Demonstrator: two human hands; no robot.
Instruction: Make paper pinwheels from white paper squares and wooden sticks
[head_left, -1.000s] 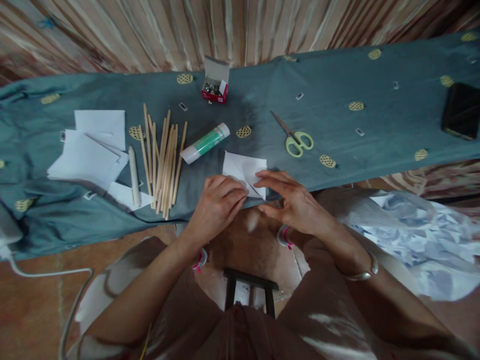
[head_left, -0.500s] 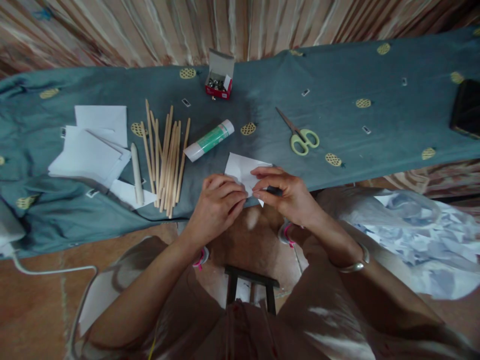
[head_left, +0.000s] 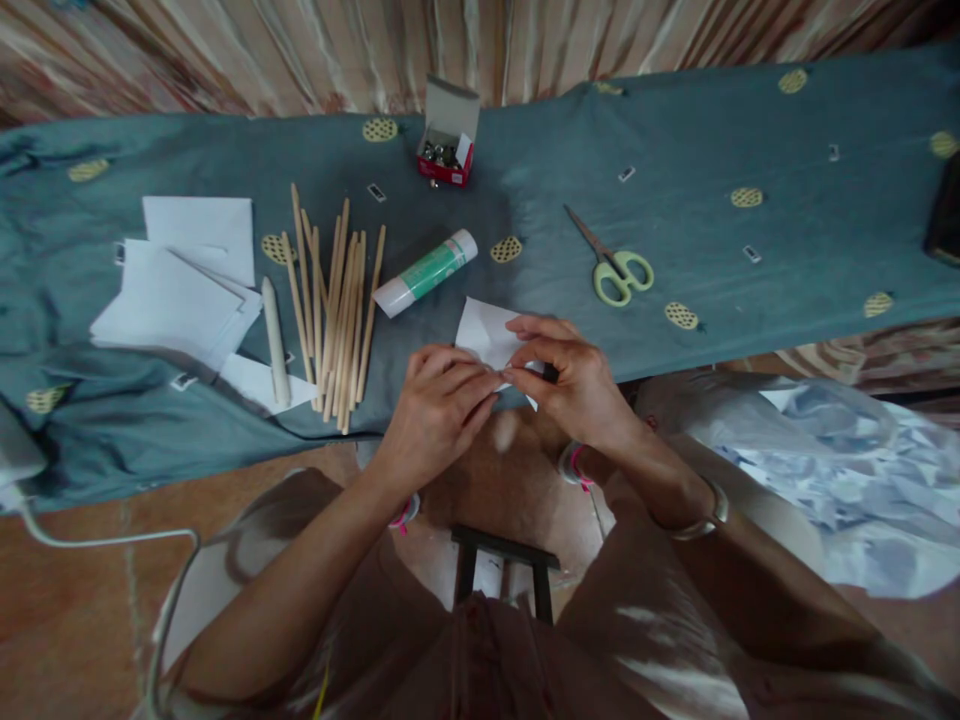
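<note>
A small piece of white paper [head_left: 486, 330] lies at the front edge of the cloth-covered table, partly hidden by my fingers. My left hand [head_left: 444, 400] is closed on its near left side, fingertips pressed together. From the right, my right hand [head_left: 562, 375] pinches the paper's near edge with thumb and forefinger, its fingertips meeting those of the left. A dark object shows behind the right thumb, too covered to name. Just beyond the paper lies a glue stick [head_left: 427, 272] with a green label. Green-handled scissors [head_left: 611, 262] rest further right, blades pointing away.
Left of the glue stick lies a bundle of wooden sticks [head_left: 341, 320]. Beside it are a pale pointed tool [head_left: 275, 345] and white paper sheets [head_left: 180, 300]. An open red box [head_left: 448, 160] of small metal pieces stands at the back. A clear bag [head_left: 862, 470] hangs at right.
My right hand's thumb and forefinger have closed in to meet the left fingertips at the paper's near edge. The camera view has shifted slightly.
</note>
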